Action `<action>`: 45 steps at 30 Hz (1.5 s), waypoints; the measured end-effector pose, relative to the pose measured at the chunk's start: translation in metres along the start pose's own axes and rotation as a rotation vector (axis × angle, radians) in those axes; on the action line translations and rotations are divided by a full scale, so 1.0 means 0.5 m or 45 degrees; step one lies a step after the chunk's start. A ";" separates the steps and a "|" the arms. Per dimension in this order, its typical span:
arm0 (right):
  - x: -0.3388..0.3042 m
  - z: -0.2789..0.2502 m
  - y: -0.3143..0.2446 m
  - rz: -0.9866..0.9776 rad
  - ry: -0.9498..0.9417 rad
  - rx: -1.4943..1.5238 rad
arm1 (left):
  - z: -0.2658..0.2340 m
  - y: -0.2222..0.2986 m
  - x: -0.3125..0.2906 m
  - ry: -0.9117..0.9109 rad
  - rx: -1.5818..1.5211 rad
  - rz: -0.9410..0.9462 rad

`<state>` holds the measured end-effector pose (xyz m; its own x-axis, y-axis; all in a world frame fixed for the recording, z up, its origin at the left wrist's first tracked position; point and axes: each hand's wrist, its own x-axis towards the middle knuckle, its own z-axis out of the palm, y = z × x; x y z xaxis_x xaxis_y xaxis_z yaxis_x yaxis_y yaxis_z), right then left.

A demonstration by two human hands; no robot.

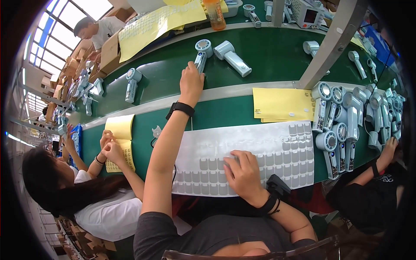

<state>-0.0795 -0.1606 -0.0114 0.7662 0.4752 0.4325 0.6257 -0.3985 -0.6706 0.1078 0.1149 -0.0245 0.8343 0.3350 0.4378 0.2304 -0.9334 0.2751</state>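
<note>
On the green conveyor surface, my left hand [192, 84] is closed around the handle of a light-blue handheld fan [203, 47], whose round head points away from me. A second handheld fan [234, 60] lies just right of it, apart from my hand. My right hand [246, 177] rests on a white sheet [195, 147] bearing rows of grey stickers [271, 160]. Its fingers are bent and apart, touching the sheet near a bare stretch where stickers are gone. I see nothing held in them.
Many handheld fans [331, 145] stand and lie crowded at the right. Yellow sheets [281, 104] lie behind the white sheet. A metal post [331, 47] rises at the right. Co-workers sit close on both sides; the left one's hands [112, 149] are over a yellow sticker sheet [120, 128].
</note>
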 end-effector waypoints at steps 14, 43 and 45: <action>0.033 -0.075 -0.008 0.609 -0.240 0.870 | -0.163 0.175 -0.161 0.506 -0.322 0.514; 0.199 -0.164 0.039 0.536 0.069 1.013 | -0.159 0.233 -0.229 0.288 -0.691 0.674; 0.199 -0.163 0.038 0.536 0.074 1.009 | -0.160 0.233 -0.230 0.288 -0.695 0.678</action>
<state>0.0204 -0.1849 0.0681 0.9290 0.3630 0.0721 0.0229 0.1379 -0.9902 -0.0013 -0.0222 0.0258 0.6281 -0.0658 0.7754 -0.4974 -0.8002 0.3350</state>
